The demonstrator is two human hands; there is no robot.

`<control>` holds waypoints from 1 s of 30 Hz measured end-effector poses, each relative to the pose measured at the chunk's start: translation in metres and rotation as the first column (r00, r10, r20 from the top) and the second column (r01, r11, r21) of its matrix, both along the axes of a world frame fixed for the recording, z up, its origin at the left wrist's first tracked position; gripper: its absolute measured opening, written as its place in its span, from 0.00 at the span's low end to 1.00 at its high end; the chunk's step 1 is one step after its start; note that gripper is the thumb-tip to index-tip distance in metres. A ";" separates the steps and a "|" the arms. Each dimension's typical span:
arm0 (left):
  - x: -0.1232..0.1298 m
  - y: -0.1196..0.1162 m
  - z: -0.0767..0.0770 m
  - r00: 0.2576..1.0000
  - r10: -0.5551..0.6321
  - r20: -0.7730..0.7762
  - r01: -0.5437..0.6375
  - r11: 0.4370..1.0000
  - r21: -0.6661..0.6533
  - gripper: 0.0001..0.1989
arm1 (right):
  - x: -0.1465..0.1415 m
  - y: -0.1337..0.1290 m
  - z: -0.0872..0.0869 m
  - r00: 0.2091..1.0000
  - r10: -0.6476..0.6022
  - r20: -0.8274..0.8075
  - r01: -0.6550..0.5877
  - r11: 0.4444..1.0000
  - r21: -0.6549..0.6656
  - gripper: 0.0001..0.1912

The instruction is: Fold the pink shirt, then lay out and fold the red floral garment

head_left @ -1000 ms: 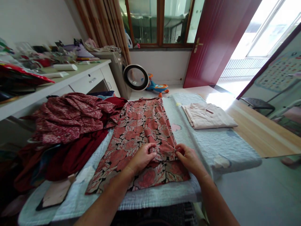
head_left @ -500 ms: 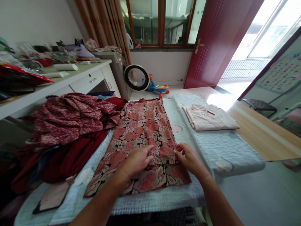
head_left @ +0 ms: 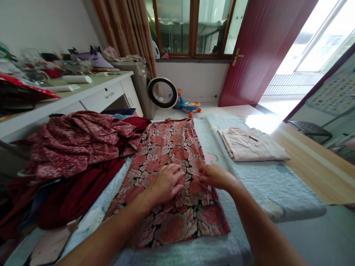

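Note:
A pink-and-black floral shirt (head_left: 155, 168) lies spread on the light blue quilted cover, its collar at the far end. A section along its right side is folded over on top, ending short of the near hem. My left hand (head_left: 166, 181) rests on the middle of the shirt with its fingers bent a little and apart. Near the shirt's right edge, my right hand (head_left: 217, 176) is closed, its curled fingertips on the folded cloth. Its palm side is hidden.
Left of the shirt is a heap of dark red and patterned clothes (head_left: 74, 142). A folded cream garment (head_left: 253, 145) lies to the right on the blue quilted cover (head_left: 266, 181). Behind are a cluttered white desk (head_left: 107, 90) and a washing machine with its round door (head_left: 162, 93) open.
My right hand has moved a little up and inward along the shirt's right edge, its fingers more curled. My left hand has shifted slightly on the cloth. The view has moved slightly.

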State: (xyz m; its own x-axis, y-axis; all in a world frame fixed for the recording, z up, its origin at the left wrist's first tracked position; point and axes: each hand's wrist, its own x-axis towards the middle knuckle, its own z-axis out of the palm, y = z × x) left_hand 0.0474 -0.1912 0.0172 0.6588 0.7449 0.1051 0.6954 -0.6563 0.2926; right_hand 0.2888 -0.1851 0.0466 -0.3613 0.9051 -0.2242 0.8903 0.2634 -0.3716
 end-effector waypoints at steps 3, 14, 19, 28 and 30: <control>0.007 0.008 0.013 0.995 -0.094 -0.014 0.092 0.990 -0.104 0.13 | -0.006 0.043 -0.002 0.998 -0.006 -0.062 0.012 0.995 0.095 0.09; 0.024 0.122 0.028 0.994 -0.110 0.013 0.111 0.977 -0.182 0.11 | -0.005 0.148 -0.084 0.853 -0.433 -0.291 0.520 0.750 0.409 0.15; 0.043 0.203 0.018 0.998 -0.007 0.059 0.010 0.999 -0.043 0.12 | -0.002 0.149 -0.096 0.839 -0.412 -0.355 0.534 0.744 0.400 0.10; 0.093 0.307 -0.002 0.990 0.136 -0.047 -0.130 0.985 0.112 0.21 | 0.003 0.152 -0.100 0.828 -0.390 -0.403 0.539 0.753 0.378 0.06; 0.102 0.323 -0.005 0.983 0.153 -0.102 -0.143 0.985 0.100 0.20 | 0.002 0.151 -0.099 0.823 -0.394 -0.408 0.545 0.750 0.375 0.06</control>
State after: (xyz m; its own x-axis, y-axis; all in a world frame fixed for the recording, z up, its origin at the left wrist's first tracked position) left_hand 0.1499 0.1315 0.0122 0.5535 0.8253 0.1117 0.8110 -0.5647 0.1533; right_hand 0.2905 -0.0343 -0.0519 0.1599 0.9404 0.3001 0.8177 0.0441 -0.5740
